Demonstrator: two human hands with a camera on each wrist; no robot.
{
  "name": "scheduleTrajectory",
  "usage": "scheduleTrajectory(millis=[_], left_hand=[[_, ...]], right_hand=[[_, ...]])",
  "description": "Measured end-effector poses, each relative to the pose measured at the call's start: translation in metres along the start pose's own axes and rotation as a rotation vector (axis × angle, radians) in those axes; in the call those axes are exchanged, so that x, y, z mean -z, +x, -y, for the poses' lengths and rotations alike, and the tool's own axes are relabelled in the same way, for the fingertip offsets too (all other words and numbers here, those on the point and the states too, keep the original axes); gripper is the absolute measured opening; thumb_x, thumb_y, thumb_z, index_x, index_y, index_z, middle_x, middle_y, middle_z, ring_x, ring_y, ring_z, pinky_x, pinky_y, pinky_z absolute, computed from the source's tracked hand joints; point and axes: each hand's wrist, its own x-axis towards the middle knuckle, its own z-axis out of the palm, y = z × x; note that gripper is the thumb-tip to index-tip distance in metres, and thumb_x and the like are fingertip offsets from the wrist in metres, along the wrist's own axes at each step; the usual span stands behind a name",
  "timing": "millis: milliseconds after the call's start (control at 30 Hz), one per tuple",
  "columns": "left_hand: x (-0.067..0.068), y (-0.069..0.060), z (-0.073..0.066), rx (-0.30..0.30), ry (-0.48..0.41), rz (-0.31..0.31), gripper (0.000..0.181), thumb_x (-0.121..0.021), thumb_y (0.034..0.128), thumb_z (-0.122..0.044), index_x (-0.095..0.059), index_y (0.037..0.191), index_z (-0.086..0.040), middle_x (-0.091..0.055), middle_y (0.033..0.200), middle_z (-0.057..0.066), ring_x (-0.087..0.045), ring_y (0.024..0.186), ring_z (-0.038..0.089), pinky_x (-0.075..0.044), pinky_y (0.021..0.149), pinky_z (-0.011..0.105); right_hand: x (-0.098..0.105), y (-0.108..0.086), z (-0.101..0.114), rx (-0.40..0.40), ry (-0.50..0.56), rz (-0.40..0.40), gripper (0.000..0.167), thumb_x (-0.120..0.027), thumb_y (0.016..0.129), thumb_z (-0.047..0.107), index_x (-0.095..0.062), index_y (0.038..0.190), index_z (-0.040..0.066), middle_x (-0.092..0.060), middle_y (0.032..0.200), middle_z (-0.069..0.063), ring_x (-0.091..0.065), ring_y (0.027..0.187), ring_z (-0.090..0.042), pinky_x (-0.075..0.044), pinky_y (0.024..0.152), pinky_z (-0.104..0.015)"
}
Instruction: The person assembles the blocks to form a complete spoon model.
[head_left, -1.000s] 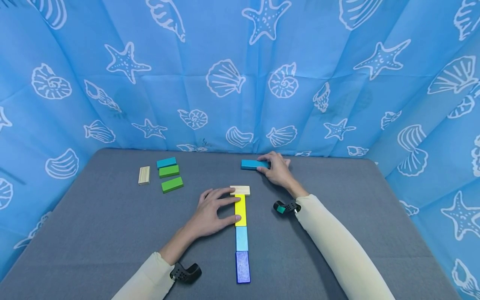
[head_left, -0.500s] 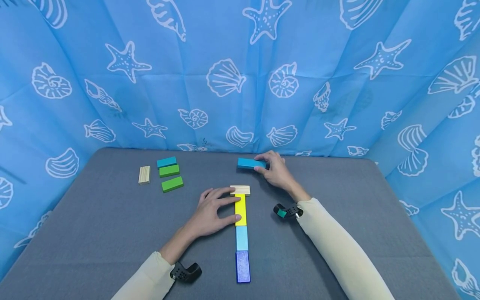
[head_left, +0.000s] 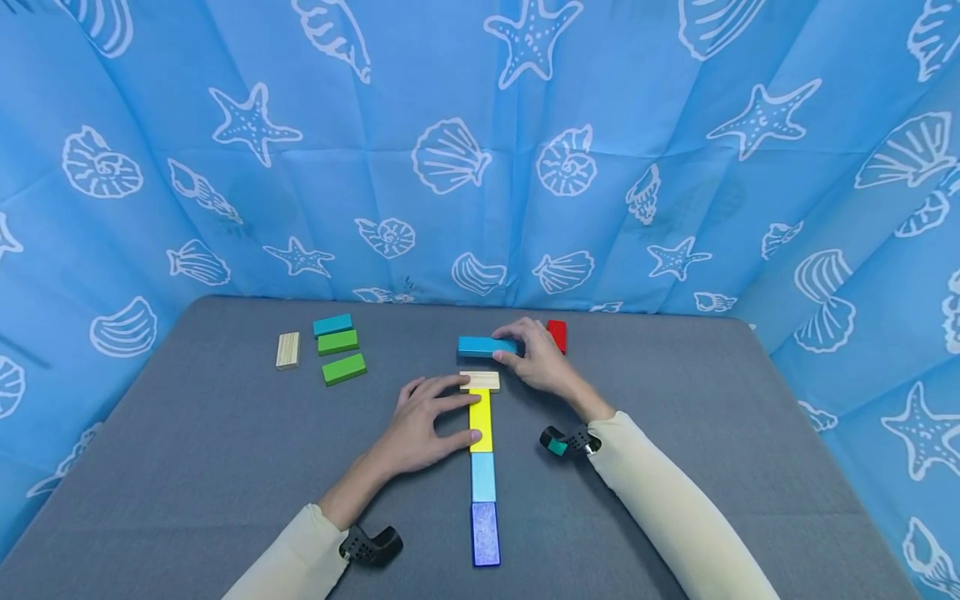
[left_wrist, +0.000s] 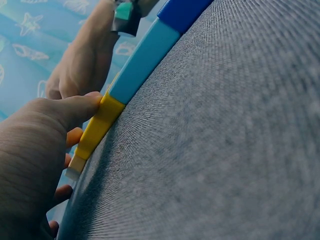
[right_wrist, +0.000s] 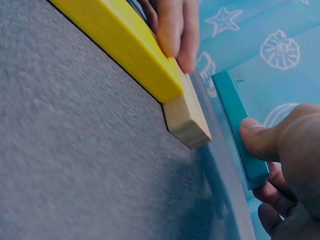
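Since the earlier head frame, the right hand (head_left: 542, 357) has drawn its block leftward and nearer the person, uncovering a red rectangular block (head_left: 557, 333) behind its knuckles. That block, a bright-blue painted rectangular bar (head_left: 476, 346), is pinched at one end between the right thumb and fingers; its free end sticks out leftward beyond the fingertips, apparently lifted off the grey cloth-covered table (head_left: 652, 375). Held off-centre, it could tip or twist if the pinch loosens.

Nearer the person than those fingertips, and apart from the bar, lies a pale bare-wood rectangular block (head_left: 483, 381), crosswise against the end of a long yellow rectangular block (head_left: 481, 423). Should the bar come down too close, it could knock the wood piece askew.

The left hand (head_left: 422, 429) has its fingers spread, tips touching the yellow and wood blocks, thumb against the yellow one. A slight push there could bend the line: nearer the person than the left thumb, a light-blue rectangular block (head_left: 483, 477) and a dark-blue rectangular block (head_left: 486, 533) continue it end to end, with neither hand on them.
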Motion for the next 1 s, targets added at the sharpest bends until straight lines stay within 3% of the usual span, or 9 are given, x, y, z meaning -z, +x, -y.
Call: scheduleTrajectory(millis=[667, 1000], left_hand=[[0.0014, -0.0003, -0.0007, -0.004, -0.011, 0.003, 0.057, -0.072, 0.0893, -0.053, -0.066, 0.137, -0.024, -0.047, 0.154, -0.001, -0.037, 0.144, 0.027, -0.014, 0.116, 0.064], [0.0007, 0.0003, -0.0007, -0.002, -0.008, -0.001, 0.057, -0.072, 0.0894, -0.055, -0.066, 0.137, -0.024, -0.047, 0.154, -0.001, -0.037, 0.144, 0.027, -0.014, 0.116, 0.064]], right_hand=[[-0.0096, -0.0006, 0.0005, -0.029, 0.016, 0.091, 0.028, -0.071, 0.097, 0.015, -0.070, 0.122, 0.002, -0.064, 0.114, -0.012, -0.050, 0.101, -0.027, -0.042, 0.087, -0.041], [-0.0108, -0.0011, -0.0022, -0.032, 0.020, 0.108, 0.029, -0.070, 0.097, 0.015, -0.070, 0.123, 0.003, -0.063, 0.113, -0.011, -0.051, 0.102, -0.027, -0.043, 0.089, -0.043]])
